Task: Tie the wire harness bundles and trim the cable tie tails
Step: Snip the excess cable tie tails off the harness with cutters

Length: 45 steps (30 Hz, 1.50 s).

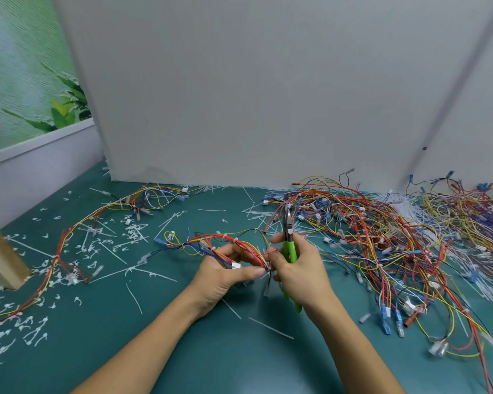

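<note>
Along the near edge the green counter (211,359) is bare between and beside the two forearms, the widest open room in view. A few long white cable ties (271,328) lie loose here, near the wrists.

Just beyond, at the middle of the counter, two hands meet. The left hand (225,280) has its grip closed in a pinch, thumb against fingertips, on one wire harness (239,243) of red, yellow and blue wires that arches up and away toward the left. The right hand (302,274) curls its grip round one pair of green-handled cutters (290,250), blades pointing at the far edge and looking shut or nearly so; its thumb and forefinger also touch the harness at the same spot as the left pinch. A blurred whitish tail (268,290) hangs just below that spot.

Toward the left edge, short trimmed tails (34,334) litter the counter, too many to count, and one second harness (60,251) runs in a long curve from the near left toward the far edge. One wooden post (0,251) stands at the left edge.

The right half is crowded by a tangled heap of harnesses (382,237) reaching the right edge; their number cannot be told. At the far right corner lies a sheaf of uncut ties (402,204). A white panel (268,95) closes off the far edge
</note>
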Motion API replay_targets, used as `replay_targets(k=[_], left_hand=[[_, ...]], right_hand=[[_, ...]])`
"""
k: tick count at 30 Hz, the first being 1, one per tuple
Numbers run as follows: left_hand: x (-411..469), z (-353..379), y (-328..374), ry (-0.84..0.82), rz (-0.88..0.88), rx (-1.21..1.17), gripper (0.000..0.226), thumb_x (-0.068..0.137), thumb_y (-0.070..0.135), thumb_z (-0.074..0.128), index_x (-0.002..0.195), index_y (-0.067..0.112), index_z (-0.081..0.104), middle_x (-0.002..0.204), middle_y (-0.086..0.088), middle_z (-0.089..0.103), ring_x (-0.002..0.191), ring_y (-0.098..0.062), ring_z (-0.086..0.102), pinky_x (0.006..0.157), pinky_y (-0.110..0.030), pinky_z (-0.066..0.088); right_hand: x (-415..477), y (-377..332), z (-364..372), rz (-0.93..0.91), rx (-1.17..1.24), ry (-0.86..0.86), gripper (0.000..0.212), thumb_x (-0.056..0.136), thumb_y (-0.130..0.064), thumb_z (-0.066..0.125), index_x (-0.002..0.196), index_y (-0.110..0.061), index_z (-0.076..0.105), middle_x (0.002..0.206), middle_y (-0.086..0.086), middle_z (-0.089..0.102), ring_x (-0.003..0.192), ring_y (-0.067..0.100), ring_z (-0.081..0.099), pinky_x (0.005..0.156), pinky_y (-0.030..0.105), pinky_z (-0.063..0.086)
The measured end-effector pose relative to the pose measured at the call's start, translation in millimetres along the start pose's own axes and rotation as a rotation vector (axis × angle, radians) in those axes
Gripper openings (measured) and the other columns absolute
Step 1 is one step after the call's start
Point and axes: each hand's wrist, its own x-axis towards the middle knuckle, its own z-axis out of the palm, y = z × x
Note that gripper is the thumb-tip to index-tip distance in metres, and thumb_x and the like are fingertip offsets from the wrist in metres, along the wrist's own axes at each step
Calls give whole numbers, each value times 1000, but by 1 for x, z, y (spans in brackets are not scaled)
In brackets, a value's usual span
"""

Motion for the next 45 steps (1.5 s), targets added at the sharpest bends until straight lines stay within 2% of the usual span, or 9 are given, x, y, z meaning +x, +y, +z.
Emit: replay_targets(k=[6,10,14,20,26,30,34,38,45], left_hand=[[-4,4,1,-68,11,73,45,64,11,92,100,-4,70,106,-22,74,95,-24,70,87,-39,58],[-7,10,-1,-47,-29,62,40,64,16,95,93,10,68,92,-38,64,78,-30,55,76,-44,43],[-6,11,0,-66,14,23,34,75,10,87,98,1,64,104,-21,74,87,-24,73,79,-32,56],[-3,11,4,-20,14,-15,38,72,18,86,94,0,61,83,-11,68,70,-19,61,64,-29,52],[0,9,2,36,-27,-152,28,75,12,76,95,1,59,77,-11,67,81,-32,61,61,-26,53],[0,7,3,6,-82,-283,30,72,17,78,89,3,57,73,-9,67,70,-20,66,63,-24,57],[2,5,3,-8,-96,-336,31,72,17,78,86,4,53,75,-6,67,69,-15,67,63,-24,58],[1,5,3,0,-102,-353,26,72,13,79,79,9,54,74,-7,66,66,-16,66,60,-25,57],[0,5,4,6,-90,-346,17,76,4,72,78,9,57,72,-7,65,65,-15,65,59,-24,55]], right_hand=[[-2,1,3,10,-20,1,15,100,-6,64,99,-20,60,63,-15,70,55,0,63,63,31,60],[-3,0,6,5,14,8,17,99,-2,64,98,-18,59,56,-15,68,49,-1,62,48,16,49],[-1,0,4,32,72,24,15,98,0,64,102,-14,61,65,-10,73,58,3,69,58,23,56],[5,2,-6,-25,0,97,18,96,-8,71,99,-25,66,82,-5,69,64,1,60,68,23,51],[7,-2,-14,-90,96,312,23,95,-2,69,101,-22,62,94,-1,68,70,-2,62,66,11,52],[0,-10,-9,-237,149,397,22,97,-3,68,102,-24,63,88,-11,67,72,-2,62,69,14,52],[-7,-13,-4,-386,110,264,23,97,-5,68,102,-27,64,89,-14,68,77,6,63,73,16,52],[-11,-8,4,-361,-30,-5,20,95,-7,71,105,-24,65,95,-14,71,84,8,69,79,18,53],[-12,-5,4,-338,-209,-71,26,94,-11,73,100,-35,64,94,-26,69,85,4,66,73,8,46]])
